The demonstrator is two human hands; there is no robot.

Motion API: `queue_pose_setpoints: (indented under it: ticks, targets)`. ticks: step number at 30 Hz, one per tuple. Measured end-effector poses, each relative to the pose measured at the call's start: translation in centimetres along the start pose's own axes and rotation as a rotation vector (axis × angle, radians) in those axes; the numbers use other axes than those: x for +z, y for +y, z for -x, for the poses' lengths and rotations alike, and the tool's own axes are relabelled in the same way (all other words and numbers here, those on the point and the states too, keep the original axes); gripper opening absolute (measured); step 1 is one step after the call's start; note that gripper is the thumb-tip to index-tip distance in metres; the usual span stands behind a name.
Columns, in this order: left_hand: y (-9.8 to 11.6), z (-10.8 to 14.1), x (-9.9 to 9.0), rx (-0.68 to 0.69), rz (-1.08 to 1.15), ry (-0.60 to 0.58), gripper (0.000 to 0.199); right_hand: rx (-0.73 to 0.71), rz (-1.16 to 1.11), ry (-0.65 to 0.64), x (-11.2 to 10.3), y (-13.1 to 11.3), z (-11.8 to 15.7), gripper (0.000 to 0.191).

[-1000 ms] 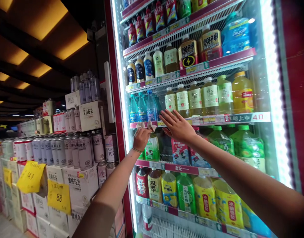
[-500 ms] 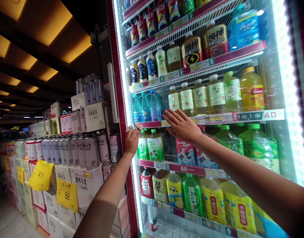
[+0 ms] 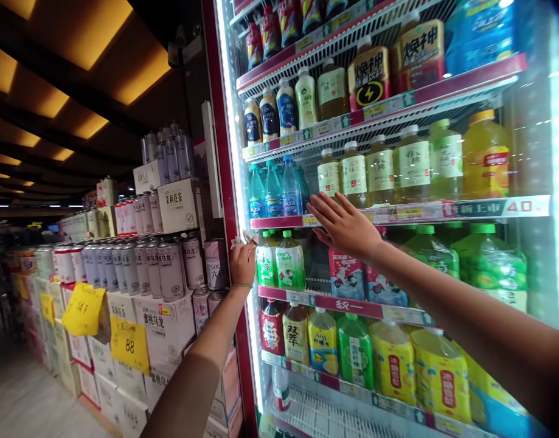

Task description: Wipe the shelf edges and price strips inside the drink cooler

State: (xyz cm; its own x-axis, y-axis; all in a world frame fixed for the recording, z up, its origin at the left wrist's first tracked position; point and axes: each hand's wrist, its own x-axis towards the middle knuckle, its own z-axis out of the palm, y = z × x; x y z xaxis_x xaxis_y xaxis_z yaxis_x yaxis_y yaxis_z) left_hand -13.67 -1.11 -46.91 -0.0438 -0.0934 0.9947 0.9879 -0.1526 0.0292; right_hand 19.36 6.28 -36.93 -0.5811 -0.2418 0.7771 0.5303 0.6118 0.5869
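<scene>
My left hand [image 3: 243,266] is closed on a crumpled pale tissue [image 3: 244,239] at the left edge of a drinks fridge, in front of its bright light strip [image 3: 230,109]. Fingers stretched and palm turned to the fridge, my right hand [image 3: 345,225] lies flat at what looks like the glass door. It overlaps the price rail [image 3: 400,212] below a row of pale-labelled tea bottles [image 3: 354,173]. Close to my left hand, behind the glass, stand green-capped bottles [image 3: 290,261]. Whether the right palm fully touches the glass is hard to tell.
More drinks fill the shelves, including yellow bottles [image 3: 441,371] low down and blue bottles [image 3: 482,36] high up. Left of the red fridge frame [image 3: 218,73], stacked cartons [image 3: 165,325] carry rows of cans [image 3: 170,271]. Yellow price cards [image 3: 129,344] hang there.
The view has shifted slightly, so the fridge's right side sits further right. My left hand with the tissue is a little lower against the fridge edge. My right hand stays flat, almost unmoved against the shelves.
</scene>
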Motion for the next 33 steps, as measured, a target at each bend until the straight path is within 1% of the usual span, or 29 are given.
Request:
queue_pose_setpoints:
  ticks: [2,4,6,9,11,13,16,18,19,22,24,26,30,31,33]
  targets:
    - [0.0,-1.8,0.7,0.001,0.009,0.006,0.018,0.008,0.007,-0.002,0.0,-0.1,0.0,0.081]
    - [0.4,-2.4,1.2,0.007,0.020,0.015,0.018,0.016,0.024,-0.011,0.0,-0.1,0.0,0.081]
    - [1.3,-1.2,1.1,0.027,0.038,0.009,0.017,0.017,0.038,-0.019,-0.1,-0.1,0.0,0.081]
    - [2.6,1.8,0.4,0.073,0.066,-0.034,0.015,0.015,0.034,-0.023,-0.1,-0.1,0.0,0.082]
    - [3.0,2.5,0.1,0.082,0.069,-0.036,0.015,0.018,0.029,-0.024,-0.1,-0.1,0.0,0.082]
    - [3.0,1.4,0.5,0.086,0.071,-0.031,0.014,0.021,0.032,-0.027,-0.1,0.0,0.0,0.081]
    - [3.3,-1.2,1.5,0.076,0.079,-0.016,0.013,0.023,0.036,-0.033,-0.1,-0.1,0.0,0.081]
    - [4.0,-1.6,1.9,0.058,0.082,-0.001,0.014,0.025,0.031,-0.037,-0.1,-0.1,0.0,0.082]
    - [4.4,-1.2,1.9,0.052,0.085,-0.001,0.013,0.027,0.027,-0.039,-0.1,-0.1,0.0,0.082]
    - [5.8,1.0,1.3,0.063,0.104,-0.030,0.013,0.033,0.015,-0.044,0.0,0.0,0.1,0.081]
    - [6.3,1.7,0.8,0.073,0.117,-0.045,0.014,0.033,0.013,-0.043,0.0,0.0,0.1,0.081]
    - [6.6,1.0,0.9,0.071,0.125,-0.043,0.013,0.032,0.011,-0.038,0.0,0.0,0.1,0.082]
    - [7.4,-2.3,2.2,0.038,0.133,-0.021,0.012,0.033,0.003,-0.038,-0.1,0.0,0.1,0.082]
    - [7.8,-2.6,2.5,0.038,0.136,-0.022,0.012,0.032,0.003,-0.040,-0.1,0.0,0.2,0.082]
    - [8.7,-1.9,2.6,0.072,0.149,-0.053,0.013,0.028,0.010,-0.044,-0.2,0.0,0.2,0.081]
